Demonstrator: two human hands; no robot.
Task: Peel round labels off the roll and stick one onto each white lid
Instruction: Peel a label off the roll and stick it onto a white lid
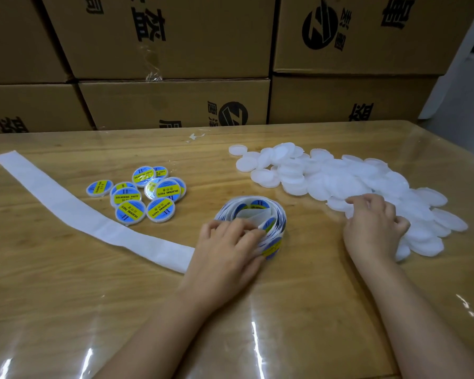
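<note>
A loose roll of round blue-and-yellow labels [253,212] lies at the middle of the table. My left hand [227,247] rests on its near left side, fingers curled onto the roll. A big heap of plain white lids [340,179] spreads across the right half. My right hand [372,225] lies on the near edge of that heap, fingers bent down among the lids; whether it holds one is hidden. Several labelled lids [140,194] lie in a cluster at the left.
A long strip of empty white backing paper [66,206] runs from the far left corner to my left hand. Stacked cardboard boxes [175,99] wall off the table's far edge. A glossy clear sheet covers the wooden table [93,310].
</note>
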